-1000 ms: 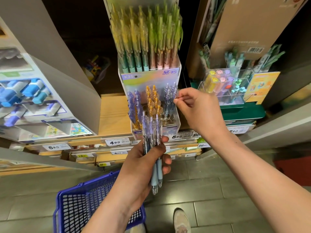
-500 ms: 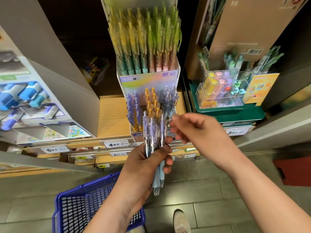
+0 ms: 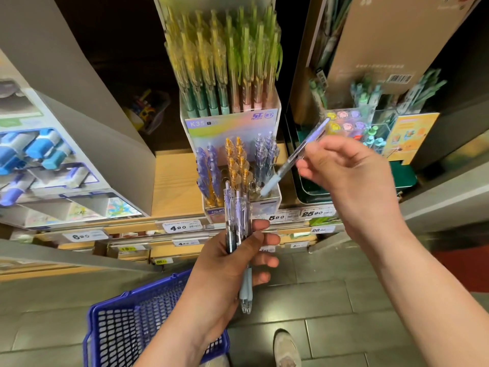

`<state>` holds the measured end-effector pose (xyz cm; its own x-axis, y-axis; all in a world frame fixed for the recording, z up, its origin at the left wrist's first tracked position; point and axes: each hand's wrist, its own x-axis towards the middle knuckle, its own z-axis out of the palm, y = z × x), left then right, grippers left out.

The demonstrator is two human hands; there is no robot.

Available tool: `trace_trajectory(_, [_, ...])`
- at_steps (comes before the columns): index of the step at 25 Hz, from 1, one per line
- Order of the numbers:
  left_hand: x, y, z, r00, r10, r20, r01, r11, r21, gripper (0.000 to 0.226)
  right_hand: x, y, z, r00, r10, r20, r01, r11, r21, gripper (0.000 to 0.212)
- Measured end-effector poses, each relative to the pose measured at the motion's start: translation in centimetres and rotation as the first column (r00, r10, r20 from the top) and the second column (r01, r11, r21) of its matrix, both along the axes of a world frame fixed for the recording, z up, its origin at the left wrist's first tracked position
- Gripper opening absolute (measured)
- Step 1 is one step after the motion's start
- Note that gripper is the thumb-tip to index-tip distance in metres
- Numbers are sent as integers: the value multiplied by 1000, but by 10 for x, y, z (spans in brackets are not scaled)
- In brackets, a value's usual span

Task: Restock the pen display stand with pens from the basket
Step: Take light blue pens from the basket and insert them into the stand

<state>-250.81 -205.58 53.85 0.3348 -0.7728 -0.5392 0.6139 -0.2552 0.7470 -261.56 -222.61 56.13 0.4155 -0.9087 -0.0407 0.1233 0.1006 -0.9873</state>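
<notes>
Basket point(image 3: 127, 327): blue mesh, bottom left, under the left forearm. Left hand point(image 3: 230, 268) is wrapped round a bundle of clear pens point(image 3: 238, 207), clicker ends up, just in front of the pen display stand point(image 3: 232, 125) (two tiers, on the wooden shelf point(image 3: 172, 181)). Single pen point(image 3: 291, 160) is tilted, tip at the stand's lower-right compartment, pinched between thumb and fingers of the right hand point(image 3: 352, 178).

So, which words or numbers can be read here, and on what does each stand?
"K35": pen display stand, on its front card.
"490": price tag left of stand.
"590": price tag under stand.
"2590": price tag right of stand.
Too blurred: brown box print, far-left tag, lower tags.
</notes>
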Motion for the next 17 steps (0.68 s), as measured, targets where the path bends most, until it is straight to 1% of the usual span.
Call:
trace_trajectory(1, [-1, 1, 0, 1000, 0, -3, 0, 1000, 4, 34, 2, -4, 0, 999, -38, -36, 35, 996, -87, 3])
trace_trajectory(2, [-1, 1, -1, 1000, -2, -5, 2, 1000, 8, 35, 4, -6, -1, 995, -61, -84, 46, 984, -171, 7])
trace_trajectory(4, [-2, 1, -2, 1000, -4, -4, 4, 1000, 12, 32, 10, -7, -6, 980, -77, -183, 19, 954, -299, 15])
trace_trajectory(5, [-1, 0, -3, 1000, -5, -3, 5, 1000, 10, 30, 14, -7, -9, 971, -76, -225, -5, 942, -337, 18])
trace_trajectory(8, [0, 0, -2, 1000, -24, 1, 24, 1000, 1, 35, 21, -4, -18, 959, -70, -275, -45, 920, -389, 21])
trace_trajectory(11, [2, 0, -2, 999, -42, 1, 42, 999, -12, 35, 24, -5, -26, 940, -102, -325, -75, 869, -490, 16])
trace_trajectory(14, [2, 1, -2, 999, -52, 0, 52, 998, -33, 31, 29, -2, -35, 892, -139, -430, -154, 801, -579, 13])
trace_trajectory(17, [2, 2, -2, 998, -61, -8, 60, 996, -72, 31, 31, 2, -43, 843, -161, -514, -237, 746, -622, 7])
